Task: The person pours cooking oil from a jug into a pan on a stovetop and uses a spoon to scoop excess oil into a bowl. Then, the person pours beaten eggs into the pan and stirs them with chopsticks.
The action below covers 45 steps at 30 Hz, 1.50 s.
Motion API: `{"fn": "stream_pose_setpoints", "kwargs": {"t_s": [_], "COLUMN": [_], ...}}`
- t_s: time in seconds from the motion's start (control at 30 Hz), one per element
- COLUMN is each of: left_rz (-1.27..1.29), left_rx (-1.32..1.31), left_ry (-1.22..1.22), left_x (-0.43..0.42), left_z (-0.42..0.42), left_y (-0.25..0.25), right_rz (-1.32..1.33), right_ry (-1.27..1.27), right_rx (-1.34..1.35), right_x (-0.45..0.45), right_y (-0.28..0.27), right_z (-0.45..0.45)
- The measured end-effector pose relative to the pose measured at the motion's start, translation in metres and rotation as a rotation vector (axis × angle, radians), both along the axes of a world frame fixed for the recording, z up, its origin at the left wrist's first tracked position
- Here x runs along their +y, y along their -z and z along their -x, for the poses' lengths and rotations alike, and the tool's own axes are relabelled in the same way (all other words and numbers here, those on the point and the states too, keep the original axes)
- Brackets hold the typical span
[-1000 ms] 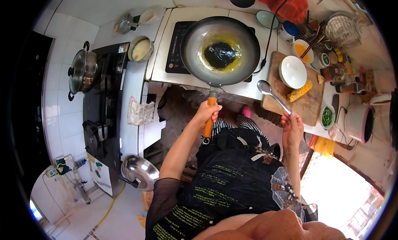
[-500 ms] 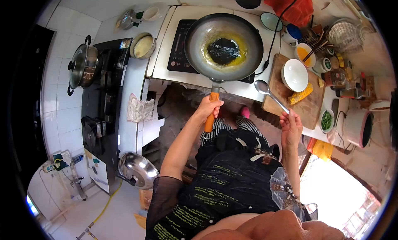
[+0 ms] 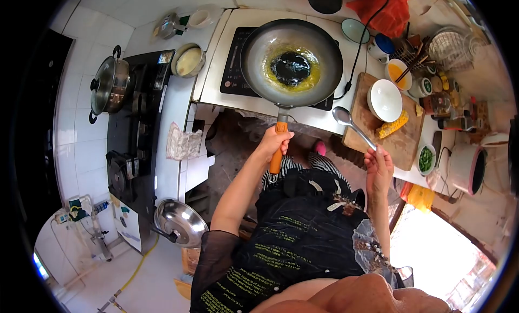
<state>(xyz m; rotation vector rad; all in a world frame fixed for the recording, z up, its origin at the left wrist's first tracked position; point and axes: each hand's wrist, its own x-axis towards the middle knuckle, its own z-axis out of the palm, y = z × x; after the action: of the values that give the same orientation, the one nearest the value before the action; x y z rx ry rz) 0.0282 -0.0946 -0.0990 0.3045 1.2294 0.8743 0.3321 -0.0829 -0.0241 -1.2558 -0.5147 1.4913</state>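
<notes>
My left hand [image 3: 274, 142] is closed round the orange handle [image 3: 277, 156] of a wok [image 3: 254, 70], which rests on a black induction cooker [image 3: 231, 75]. Yellowish oil [image 3: 294, 70] lies in the middle of the wok. On the right, my right hand [image 3: 378, 167] grips the end of a metal spoon [image 3: 357, 130], its bowl over the counter edge. Beyond that hand, a wooden cutting board [image 3: 373, 132] bears a white bowl [image 3: 385, 100], a piece of corn [image 3: 393, 125] and a small yellowish lump.
A bowl of egg-coloured liquid [image 3: 397, 72] with chopsticks stands at the right, near jars. Chopped greens [image 3: 426, 158] fill a small bowl. At the left are a lidded pot [image 3: 111, 86] on a gas stove [image 3: 138, 124], a small pot [image 3: 189, 61] and a metal lid [image 3: 181, 222].
The view has shifted slightly, and the oil has spread differently in the wok. Both hands keep their holds on the wok handle and the spoon.
</notes>
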Motion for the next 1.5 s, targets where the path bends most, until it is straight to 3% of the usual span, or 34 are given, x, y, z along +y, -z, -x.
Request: {"fn": "stream_pose_setpoints", "kwargs": {"t_s": [0.87, 1.5], "left_rz": [-0.029, -0.061], "left_rx": [-0.011, -0.059], "left_ry": [-0.041, 0.009], "left_x": [-0.001, 0.011], "left_z": [0.022, 0.024], "left_y": [0.005, 0.015], "right_rz": [-0.006, 0.023], "right_ry": [-0.051, 0.195], "right_rx": [0.009, 0.041], "right_x": [0.004, -0.067], "right_y": [-0.003, 0.012], "right_z": [0.016, 0.023]}}
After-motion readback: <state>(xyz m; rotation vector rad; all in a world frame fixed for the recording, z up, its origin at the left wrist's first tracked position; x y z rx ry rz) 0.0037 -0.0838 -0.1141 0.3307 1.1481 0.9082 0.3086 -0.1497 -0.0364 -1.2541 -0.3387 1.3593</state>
